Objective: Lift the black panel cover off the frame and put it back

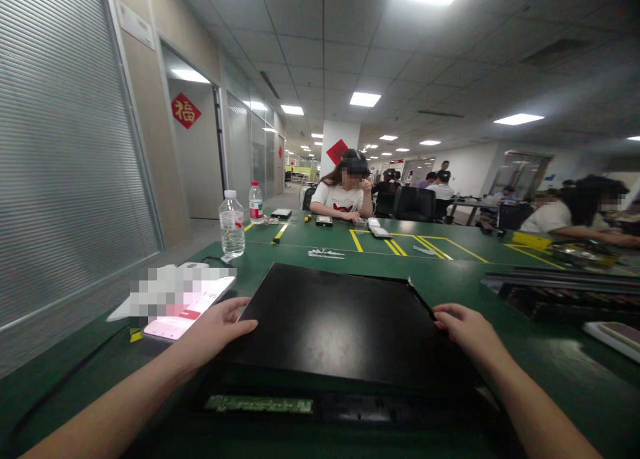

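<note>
A flat black rectangular panel [330,319], glossy like a display screen, lies in front of me, tilted with its near edge raised over a dark frame [360,406]. My left hand [227,322] grips its left edge, thumb on top and fingers behind. My right hand [457,322] is closed on the right edge, with its fingertips partly hidden. A thin dark strip [420,296] runs along that side and sticks up at the far corner. Below the panel's near edge, a narrow green circuit board [260,404] shows in the dark frame.
A lit phone [193,306] lies by my left forearm, with a water bottle [232,226] behind it. Dark long parts [555,292] are stacked at right, near another phone [617,336]. Across the green table [280,246] sits a person [343,192] wearing a headset.
</note>
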Action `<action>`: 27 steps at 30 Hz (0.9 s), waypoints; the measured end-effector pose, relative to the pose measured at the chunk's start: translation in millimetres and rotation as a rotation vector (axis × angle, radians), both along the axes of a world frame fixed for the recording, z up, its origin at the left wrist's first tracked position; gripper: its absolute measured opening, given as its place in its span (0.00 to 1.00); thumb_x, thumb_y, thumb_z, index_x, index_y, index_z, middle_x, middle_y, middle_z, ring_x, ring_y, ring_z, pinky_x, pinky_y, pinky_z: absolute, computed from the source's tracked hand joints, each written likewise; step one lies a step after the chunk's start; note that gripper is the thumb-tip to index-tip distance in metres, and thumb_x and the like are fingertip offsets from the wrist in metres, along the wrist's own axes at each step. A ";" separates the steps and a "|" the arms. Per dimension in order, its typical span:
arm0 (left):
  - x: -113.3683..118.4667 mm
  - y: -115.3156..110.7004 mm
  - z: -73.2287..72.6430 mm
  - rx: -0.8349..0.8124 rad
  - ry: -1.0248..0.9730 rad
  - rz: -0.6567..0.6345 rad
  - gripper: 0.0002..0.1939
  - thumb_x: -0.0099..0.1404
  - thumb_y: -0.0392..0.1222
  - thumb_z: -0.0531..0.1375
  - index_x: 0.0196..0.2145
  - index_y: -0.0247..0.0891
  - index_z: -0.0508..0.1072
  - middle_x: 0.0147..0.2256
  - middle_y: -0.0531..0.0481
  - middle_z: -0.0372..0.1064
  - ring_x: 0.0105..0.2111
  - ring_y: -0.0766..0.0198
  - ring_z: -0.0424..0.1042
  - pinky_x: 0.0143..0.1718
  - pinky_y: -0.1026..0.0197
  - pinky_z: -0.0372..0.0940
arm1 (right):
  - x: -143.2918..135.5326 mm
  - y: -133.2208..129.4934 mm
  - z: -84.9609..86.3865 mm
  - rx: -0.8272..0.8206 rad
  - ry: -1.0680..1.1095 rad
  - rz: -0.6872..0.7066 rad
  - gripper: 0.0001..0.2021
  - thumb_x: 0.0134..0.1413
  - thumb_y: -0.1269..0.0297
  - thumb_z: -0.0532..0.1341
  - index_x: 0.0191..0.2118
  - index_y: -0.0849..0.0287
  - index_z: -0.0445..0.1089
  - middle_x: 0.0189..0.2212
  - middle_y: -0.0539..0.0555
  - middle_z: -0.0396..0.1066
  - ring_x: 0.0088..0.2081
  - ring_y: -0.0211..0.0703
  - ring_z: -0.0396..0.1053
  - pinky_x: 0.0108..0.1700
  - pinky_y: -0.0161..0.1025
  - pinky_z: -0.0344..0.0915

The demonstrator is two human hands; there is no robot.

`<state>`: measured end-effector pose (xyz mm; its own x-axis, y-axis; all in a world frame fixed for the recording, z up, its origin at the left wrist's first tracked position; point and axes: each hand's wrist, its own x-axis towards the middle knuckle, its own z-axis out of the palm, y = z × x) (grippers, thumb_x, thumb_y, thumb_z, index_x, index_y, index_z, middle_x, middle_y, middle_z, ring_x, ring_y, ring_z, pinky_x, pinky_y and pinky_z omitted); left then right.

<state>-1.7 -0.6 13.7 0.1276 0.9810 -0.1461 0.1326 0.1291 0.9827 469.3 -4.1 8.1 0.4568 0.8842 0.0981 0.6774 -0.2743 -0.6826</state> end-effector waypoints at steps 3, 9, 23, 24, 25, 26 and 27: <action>0.6 -0.2 -0.3 0.006 -0.011 -0.005 0.32 0.53 0.43 0.66 0.53 0.34 0.60 0.34 0.46 0.78 0.34 0.53 0.78 0.42 0.53 0.68 | 1.9 0.6 -1.3 -0.015 -0.037 0.017 0.14 0.43 0.59 0.59 0.35 0.57 0.76 0.27 0.54 0.76 0.30 0.44 0.72 0.29 0.35 0.61; 0.6 0.4 0.3 0.014 0.006 -0.026 0.32 0.53 0.45 0.66 0.53 0.34 0.60 0.36 0.45 0.78 0.33 0.53 0.78 0.42 0.51 0.68 | 1.0 0.0 0.4 -0.082 -0.120 0.027 0.15 0.45 0.60 0.55 0.36 0.55 0.76 0.30 0.54 0.77 0.33 0.46 0.72 0.31 0.36 0.62; 0.3 -0.9 3.9 0.032 0.141 0.079 0.23 0.58 0.50 0.60 0.49 0.37 0.65 0.26 0.52 0.72 0.43 0.48 0.74 0.41 0.53 0.66 | -1.3 -3.5 2.2 -0.069 -0.154 0.018 0.15 0.43 0.60 0.56 0.35 0.55 0.76 0.28 0.54 0.76 0.30 0.45 0.71 0.30 0.36 0.61; 1.6 -1.7 6.1 0.028 0.137 0.087 0.23 0.58 0.50 0.59 0.48 0.37 0.66 0.25 0.52 0.72 0.43 0.47 0.74 0.40 0.53 0.66 | -1.5 -3.5 2.5 -0.069 -0.153 0.019 0.15 0.43 0.60 0.56 0.34 0.55 0.77 0.28 0.54 0.76 0.30 0.45 0.71 0.30 0.36 0.61; 2.9 -2.6 8.1 0.022 0.129 0.094 0.22 0.58 0.49 0.59 0.48 0.37 0.67 0.25 0.52 0.73 0.42 0.48 0.74 0.39 0.53 0.66 | -1.6 -3.5 2.6 -0.072 -0.153 0.020 0.14 0.43 0.60 0.56 0.34 0.55 0.77 0.28 0.54 0.76 0.30 0.45 0.71 0.30 0.36 0.61; 4.2 -3.5 9.6 0.015 0.114 0.096 0.21 0.58 0.49 0.59 0.47 0.37 0.67 0.25 0.52 0.73 0.41 0.48 0.75 0.38 0.54 0.66 | -1.6 -3.3 2.7 -0.079 -0.155 0.019 0.14 0.43 0.60 0.56 0.34 0.55 0.76 0.28 0.54 0.76 0.30 0.45 0.71 0.30 0.36 0.61; 5.3 -4.3 10.8 0.008 0.092 0.100 0.20 0.58 0.48 0.59 0.47 0.37 0.68 0.25 0.52 0.74 0.39 0.49 0.75 0.38 0.55 0.66 | -1.5 -3.1 2.6 -0.086 -0.158 0.018 0.14 0.43 0.59 0.56 0.34 0.55 0.76 0.29 0.53 0.76 0.31 0.45 0.71 0.30 0.36 0.61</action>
<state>3.6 -4.9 24.4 0.0159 0.9893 -0.1453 0.2087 0.1388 0.9681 467.7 -7.2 10.7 0.4257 0.9002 0.0913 0.7799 -0.3139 -0.5415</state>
